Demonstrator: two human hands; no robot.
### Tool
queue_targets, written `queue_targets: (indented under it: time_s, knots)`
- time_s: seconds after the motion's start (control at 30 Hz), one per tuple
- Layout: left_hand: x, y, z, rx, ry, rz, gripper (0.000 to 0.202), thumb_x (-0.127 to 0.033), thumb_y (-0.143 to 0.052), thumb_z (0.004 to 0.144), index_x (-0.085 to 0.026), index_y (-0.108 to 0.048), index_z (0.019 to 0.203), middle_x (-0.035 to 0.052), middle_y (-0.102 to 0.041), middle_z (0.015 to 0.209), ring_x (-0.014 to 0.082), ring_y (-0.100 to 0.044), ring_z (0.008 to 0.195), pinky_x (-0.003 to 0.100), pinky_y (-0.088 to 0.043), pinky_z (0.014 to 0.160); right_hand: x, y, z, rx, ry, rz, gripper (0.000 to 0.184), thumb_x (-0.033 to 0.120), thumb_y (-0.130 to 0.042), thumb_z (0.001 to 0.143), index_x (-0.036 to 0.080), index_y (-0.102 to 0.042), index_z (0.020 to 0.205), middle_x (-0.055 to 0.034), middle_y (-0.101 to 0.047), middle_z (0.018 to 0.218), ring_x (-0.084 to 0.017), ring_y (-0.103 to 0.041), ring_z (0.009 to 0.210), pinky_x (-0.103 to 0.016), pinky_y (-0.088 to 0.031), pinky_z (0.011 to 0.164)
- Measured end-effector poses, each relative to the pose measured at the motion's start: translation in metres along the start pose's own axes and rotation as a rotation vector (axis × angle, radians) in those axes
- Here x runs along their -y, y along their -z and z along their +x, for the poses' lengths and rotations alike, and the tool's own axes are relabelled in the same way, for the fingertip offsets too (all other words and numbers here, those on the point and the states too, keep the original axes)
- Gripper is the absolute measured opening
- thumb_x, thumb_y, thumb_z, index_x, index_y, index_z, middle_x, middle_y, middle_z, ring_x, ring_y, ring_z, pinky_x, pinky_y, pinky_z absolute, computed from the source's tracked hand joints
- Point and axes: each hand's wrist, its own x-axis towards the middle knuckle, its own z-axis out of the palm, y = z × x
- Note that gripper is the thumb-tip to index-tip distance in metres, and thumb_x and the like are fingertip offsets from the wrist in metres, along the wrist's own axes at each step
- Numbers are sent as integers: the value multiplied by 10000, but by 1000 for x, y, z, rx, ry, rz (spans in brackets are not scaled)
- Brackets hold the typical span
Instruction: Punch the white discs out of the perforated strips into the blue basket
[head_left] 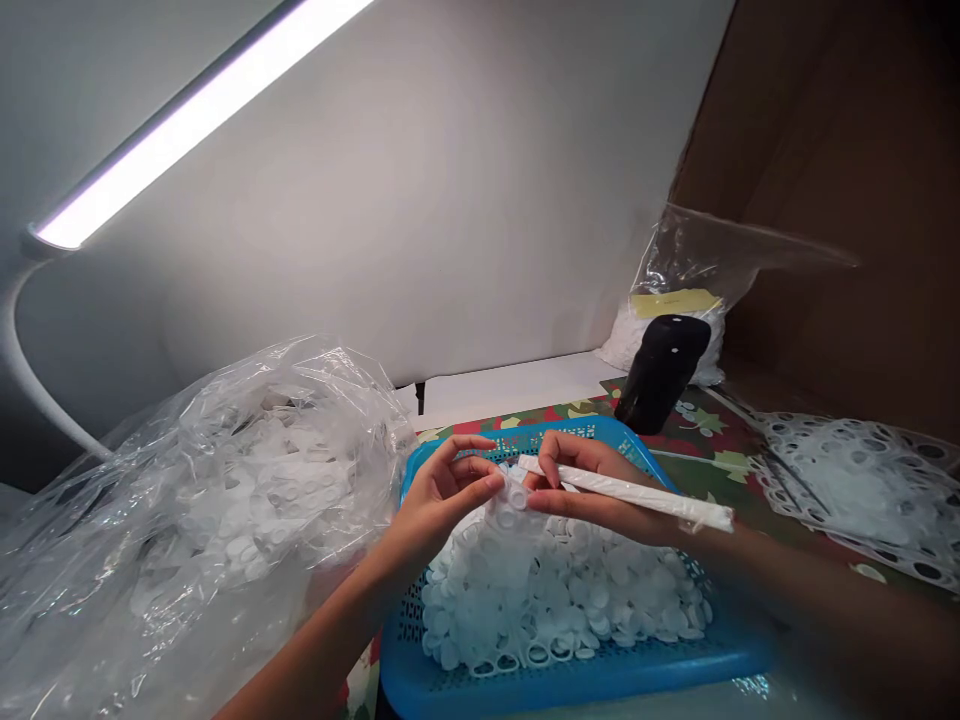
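My left hand (450,487) pinches a small white plastic ring (516,492) at its fingertips, just over the blue basket (570,680). My right hand (592,490) grips a long white stick-like stack (637,492) that lies across its palm and points to the right. The two hands' fingertips meet at the stack's left end. Below them the basket holds a heap of several small white rings (555,600).
A big clear plastic bag (195,500) of white rings lies at the left. At the back right stand a black cylinder (664,372) and another clear bag (697,290). Punched white sheets (862,490) lie at the right. A lamp bar (187,110) hangs above.
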Motion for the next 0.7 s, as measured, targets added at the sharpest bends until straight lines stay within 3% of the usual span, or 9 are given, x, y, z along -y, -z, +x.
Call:
queue_targets:
  time_s: [0.13,0.33,0.57,0.7]
  knots:
    - [1,0,0,-38,-58,14,321,-284,-646,774,-195,-500,1045,0,-542,772,83,-501,618,184,-397,544,-1,3,-1,56,-6,-22,309,245,-679,743,197,-374,730,21,-512,798,-90,-487,661,-213,-406,586]
    - [1,-1,-2,-138,-87,119,334,-350,-591,807,-221,-489,1098,32,-559,943,113,-542,720,186,-419,563,-6,5,0,-70,101,8,334,213,-657,759,207,-326,707,18,-534,794,-96,-465,646,-210,-368,544]
    - [-6,-4,-4,-255,-120,119,358,-327,-594,808,-269,-470,1139,-7,-543,906,67,-501,607,152,-387,482,-5,5,0,-77,160,110,307,158,-628,760,204,-329,706,26,-458,741,-95,-407,634,-223,-338,551]
    - [-6,-3,-3,-370,-179,60,366,-304,-629,782,-257,-504,1123,0,-561,913,98,-549,732,167,-440,585,-3,5,0,-58,154,168,292,150,-614,775,203,-331,724,34,-461,721,-87,-392,611,-214,-310,543]
